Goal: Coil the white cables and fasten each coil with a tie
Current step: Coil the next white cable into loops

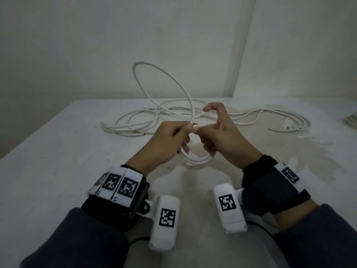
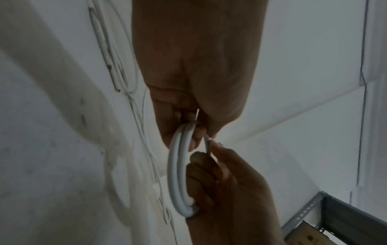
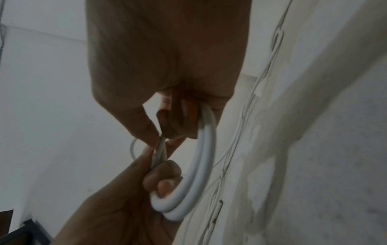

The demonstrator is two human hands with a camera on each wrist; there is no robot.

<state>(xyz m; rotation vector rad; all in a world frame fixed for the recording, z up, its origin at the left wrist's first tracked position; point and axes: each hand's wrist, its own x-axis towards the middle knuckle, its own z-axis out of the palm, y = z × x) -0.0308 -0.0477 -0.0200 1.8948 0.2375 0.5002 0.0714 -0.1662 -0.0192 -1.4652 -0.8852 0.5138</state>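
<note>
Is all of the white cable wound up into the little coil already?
No, the small coil sits between both hands, but much loose white cable lies spread on the table.

Lighting dim and flat in all three views, grey cast, no glare. Soft shadows fall on the tabletop [image 1: 58, 171] beneath the hands [image 1: 193, 140]. Both wrist views are grainy and blurred, skin underexposed. Head view bows straight lines toward its edges.

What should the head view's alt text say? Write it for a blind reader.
Left hand and right hand grip a small coil of white round cable above a white table. One loop rises; loose cable lies behind.
</note>
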